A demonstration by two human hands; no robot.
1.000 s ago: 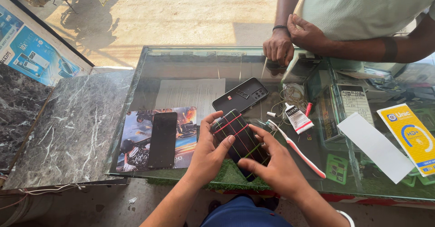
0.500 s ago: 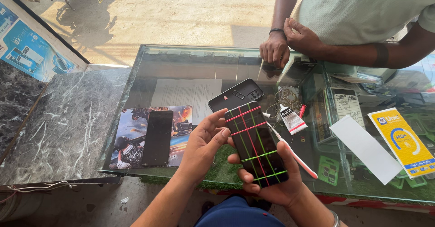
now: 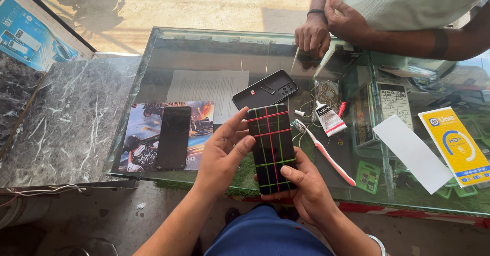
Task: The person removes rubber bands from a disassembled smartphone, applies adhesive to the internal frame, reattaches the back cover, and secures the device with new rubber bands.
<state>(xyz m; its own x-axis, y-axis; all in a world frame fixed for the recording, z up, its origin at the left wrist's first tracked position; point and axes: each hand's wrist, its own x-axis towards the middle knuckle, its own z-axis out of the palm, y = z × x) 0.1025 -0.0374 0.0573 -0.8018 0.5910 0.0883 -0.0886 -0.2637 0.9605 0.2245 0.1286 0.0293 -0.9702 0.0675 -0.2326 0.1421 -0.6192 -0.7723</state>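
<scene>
1. The left hand (image 3: 222, 151) holds the phone (image 3: 270, 149) by its left edge – thumb pressed on the front near the top corner, fingers curled behind it.
2. The right hand (image 3: 306, 192) cups the phone's lower end from beneath, with the thumb laid across the bottom of the front; both hands are closed on it.
3. The phone is dark, crossed by red and green bands, and is held upright, tilted slightly, above the near edge of the glass bench (image 3: 168, 46).
4. Just beyond the left hand's fingertips lies a black back cover (image 3: 265, 89) with its camera cut-out showing, flat on the glass.
5. Left of the left hand, a second dark phone (image 3: 173, 136) rests on a colourful picture (image 3: 140, 133); a sheet of paper (image 3: 209, 85) lies beyond that.
6. Right of the right hand, a toothbrush (image 3: 321, 151) with a pink and white handle lies slanted on the bench, its bristles near the phone's upper right corner.
7. A small glue tube (image 3: 328, 118) sits just beyond the brush – a coil of thin wire (image 3: 321, 90) lies past it.
8. Further right lie a white strip (image 3: 411, 151) and a yellow packet (image 3: 457, 143).
9. Across the bench, another person's hands (image 3: 332, 26) rest together on the far edge.
</scene>
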